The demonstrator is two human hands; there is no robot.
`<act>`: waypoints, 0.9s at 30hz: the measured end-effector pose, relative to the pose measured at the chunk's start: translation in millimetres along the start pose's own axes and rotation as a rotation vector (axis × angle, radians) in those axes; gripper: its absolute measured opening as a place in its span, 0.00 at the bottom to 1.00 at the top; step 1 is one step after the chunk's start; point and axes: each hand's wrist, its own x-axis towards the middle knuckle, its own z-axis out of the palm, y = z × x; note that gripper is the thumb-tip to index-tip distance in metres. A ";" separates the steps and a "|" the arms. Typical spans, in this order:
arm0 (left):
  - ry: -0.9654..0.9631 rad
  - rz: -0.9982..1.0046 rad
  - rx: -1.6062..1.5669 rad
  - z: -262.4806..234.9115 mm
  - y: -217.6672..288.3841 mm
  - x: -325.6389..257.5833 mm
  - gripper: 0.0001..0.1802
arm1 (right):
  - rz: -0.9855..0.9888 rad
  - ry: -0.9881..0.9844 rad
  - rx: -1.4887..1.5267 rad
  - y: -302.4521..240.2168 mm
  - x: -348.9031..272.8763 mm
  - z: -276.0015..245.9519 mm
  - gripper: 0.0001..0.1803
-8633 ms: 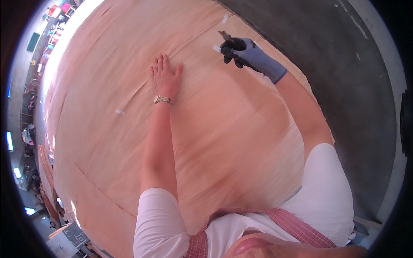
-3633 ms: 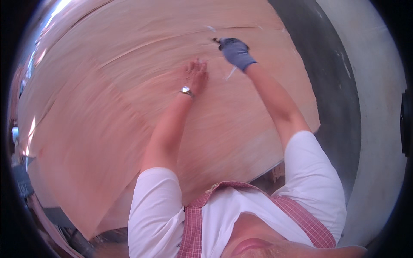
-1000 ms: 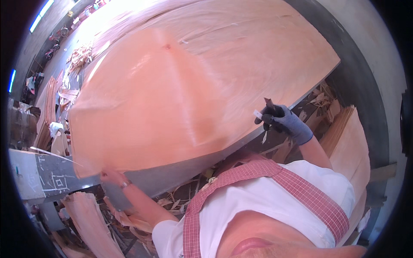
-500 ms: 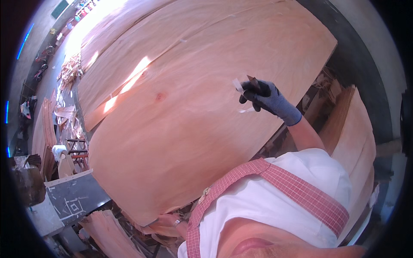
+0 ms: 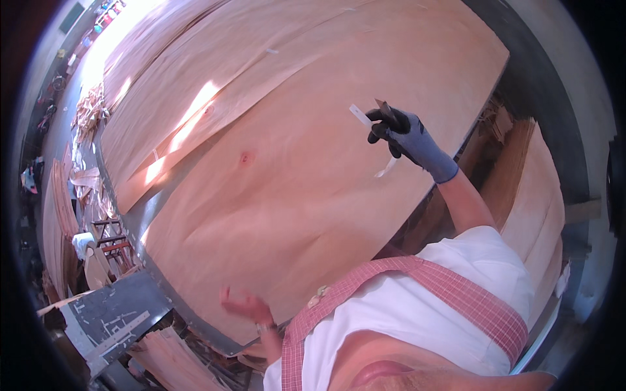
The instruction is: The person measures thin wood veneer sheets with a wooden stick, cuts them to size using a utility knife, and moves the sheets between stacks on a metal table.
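A wide, thin wood veneer sheet (image 5: 313,176) with a small knot lies on the work table before me. My right hand (image 5: 407,133), in a blue-grey glove with black fingers, is above it, closed on a dark pointed blade (image 5: 385,111). A white tape strip (image 5: 358,115) sticks out from the same fingers, and another tape end (image 5: 388,168) hangs below them. My left hand (image 5: 245,305) is bare, over the sheet's near left part; its fingers are apart and slightly blurred, with nothing seen in them. I cannot tell whether it touches the veneer.
More veneer sheets (image 5: 261,78) lie beyond, one with a lifted edge. The table's grey edge (image 5: 171,287) shows at the left. A dark board with tape scraps (image 5: 124,309) stands near left, beside veneer offcuts (image 5: 173,358). A veneer stack (image 5: 531,189) is at the right.
My left hand has left the near corner and moved up over the sheet. The near sheet has shifted right of the table's left edge, baring a grey strip. The right hand has hardly moved.
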 end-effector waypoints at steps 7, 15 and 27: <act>-0.295 0.851 -0.009 204.3 277.9 167.8 0.43 | 0.045 -0.152 0.067 27.4 150.0 -29.6 0.12; -0.376 0.816 0.043 330.0 378.9 225.8 0.44 | 0.101 -0.261 0.098 90.9 302.0 -37.9 0.14; -0.431 0.877 -0.025 345.1 420.1 235.0 0.33 | 0.306 -0.335 0.097 136.4 371.1 -34.6 0.12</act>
